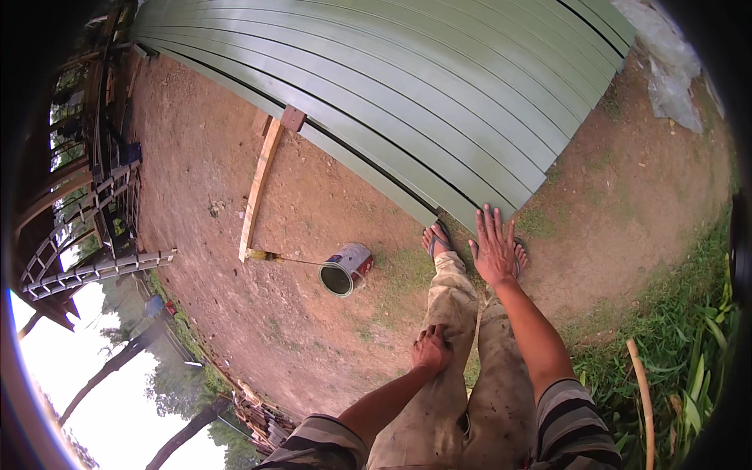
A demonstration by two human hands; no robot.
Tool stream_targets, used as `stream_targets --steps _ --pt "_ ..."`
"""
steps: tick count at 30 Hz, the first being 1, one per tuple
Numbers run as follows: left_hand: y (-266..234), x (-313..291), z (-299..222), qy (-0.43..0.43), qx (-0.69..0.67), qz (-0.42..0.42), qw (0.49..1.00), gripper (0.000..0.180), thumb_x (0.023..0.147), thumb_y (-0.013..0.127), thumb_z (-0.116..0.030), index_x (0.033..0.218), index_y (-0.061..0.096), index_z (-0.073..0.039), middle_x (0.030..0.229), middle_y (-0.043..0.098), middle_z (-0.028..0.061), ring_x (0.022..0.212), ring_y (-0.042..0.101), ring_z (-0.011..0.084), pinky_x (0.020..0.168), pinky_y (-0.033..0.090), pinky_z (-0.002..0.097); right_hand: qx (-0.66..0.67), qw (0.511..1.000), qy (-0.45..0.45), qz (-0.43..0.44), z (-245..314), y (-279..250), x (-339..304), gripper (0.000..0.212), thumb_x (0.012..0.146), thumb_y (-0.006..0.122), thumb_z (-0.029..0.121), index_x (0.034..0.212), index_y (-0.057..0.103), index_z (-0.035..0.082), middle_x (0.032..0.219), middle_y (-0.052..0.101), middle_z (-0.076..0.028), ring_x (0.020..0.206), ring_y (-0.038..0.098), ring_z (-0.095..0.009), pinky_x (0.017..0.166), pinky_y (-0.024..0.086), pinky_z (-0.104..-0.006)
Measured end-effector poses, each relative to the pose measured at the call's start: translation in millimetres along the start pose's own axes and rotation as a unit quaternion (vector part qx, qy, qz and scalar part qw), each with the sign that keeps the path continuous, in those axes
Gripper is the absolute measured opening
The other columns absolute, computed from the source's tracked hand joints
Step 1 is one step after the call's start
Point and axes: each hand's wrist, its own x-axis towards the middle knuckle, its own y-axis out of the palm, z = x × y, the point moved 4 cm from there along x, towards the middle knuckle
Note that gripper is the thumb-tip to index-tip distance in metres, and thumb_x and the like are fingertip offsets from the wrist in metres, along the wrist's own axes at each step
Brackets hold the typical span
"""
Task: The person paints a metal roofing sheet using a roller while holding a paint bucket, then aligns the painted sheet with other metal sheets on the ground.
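Right of centre in the head view, the person's right hand (494, 254) is open, fingers extended, at the lower corner of the green slats (439, 94) spanning the frame's top. At lower centre, the left hand (432, 349) curls loosely, apparently against the trousers (454, 294). Left of centre sits an open can (357, 260), near a wooden strip (261, 188).

Soft daylight, glaring white sky (63, 352) lower left, bent edges
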Motion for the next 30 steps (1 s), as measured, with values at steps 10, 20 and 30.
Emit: stream_targets --steps 10,20,30 --pt "-4.9 -1.5 1.2 -0.002 0.011 0.005 1.000 0.048 0.086 0.060 -0.022 0.133 0.057 -0.018 0.133 0.058 0.0123 0.126 0.055 0.0361 0.103 0.047 0.0508 0.000 0.999 0.043 -0.020 -24.3 0.2 6.4 0.071 0.104 0.047 0.041 0.163 0.018 0.014 0.171 0.011 -0.009 0.157 0.012 -0.031 0.124 0.010 -0.0621" --pt "-37.6 132.2 11.3 0.023 -0.342 -0.160 0.926 0.044 0.095 0.064 -0.025 0.132 0.058 -0.003 0.115 0.070 0.0196 0.091 0.072 0.0265 0.082 0.056 0.0364 0.399 0.822 0.367 -0.176 -69.5 73.7 -36.4 0.085 0.096 0.066 0.045 0.159 0.025 0.005 0.156 0.041 -0.017 0.141 0.044 -0.036 0.116 0.029 -0.0572" --pt "-101.0 280.8 -70.8 0.026 -0.727 -0.041 0.685 0.096 0.092 0.073 -0.050 0.151 0.027 0.009 0.140 0.055 0.0215 0.132 0.053 0.0329 0.105 0.045 0.0442 0.770 0.504 0.391 -0.026 -13.8 92.2 -5.3 0.076 0.093 0.073 0.047 0.149 0.044 0.005 0.142 0.052 -0.010 0.118 0.060 -0.027 0.094 0.054 -0.0388"
